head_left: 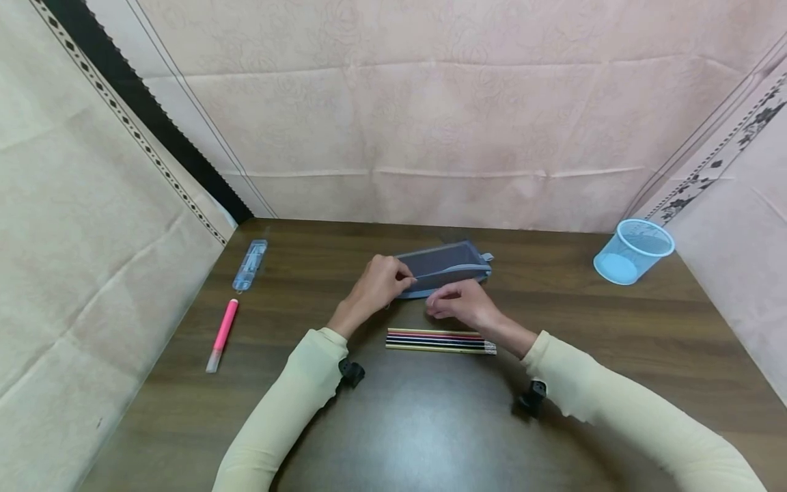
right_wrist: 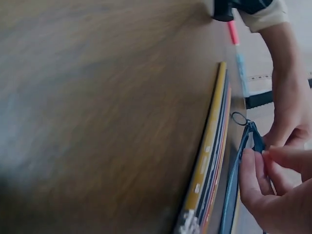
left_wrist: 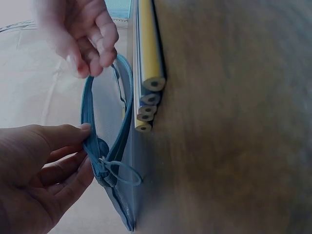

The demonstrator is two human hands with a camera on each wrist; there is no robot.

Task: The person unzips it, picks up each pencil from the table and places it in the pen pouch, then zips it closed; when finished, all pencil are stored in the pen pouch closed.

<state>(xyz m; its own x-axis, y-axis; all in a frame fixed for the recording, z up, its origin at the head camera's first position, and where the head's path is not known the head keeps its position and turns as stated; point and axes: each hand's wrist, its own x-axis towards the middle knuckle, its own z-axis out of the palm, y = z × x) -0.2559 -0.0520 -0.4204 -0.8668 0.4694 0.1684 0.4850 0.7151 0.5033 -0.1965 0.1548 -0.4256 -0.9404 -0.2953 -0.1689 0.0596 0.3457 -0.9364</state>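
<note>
A blue zippered pencil pouch (head_left: 444, 257) lies near the back of the table, its mouth spread apart. My left hand (head_left: 376, 285) pinches the rim at its left end between thumb and fingers; in the left wrist view a looped zipper pull (left_wrist: 124, 173) hangs beside that grip. Fingers loosely bent and holding nothing, my right hand (head_left: 462, 302) hovers at the pouch's front edge, towards its right end. Just in front of the pouch, several pencils (head_left: 430, 340) lie side by side in a row, yellow, black and red among them.
To the left lie a pink marker (head_left: 225, 328) with a clear end and a translucent blue case-like item (head_left: 250, 265). A blue mesh cup (head_left: 633, 251) stands at the back right. Pale cloth (head_left: 430, 137) hangs behind the wooden table (head_left: 430, 424).
</note>
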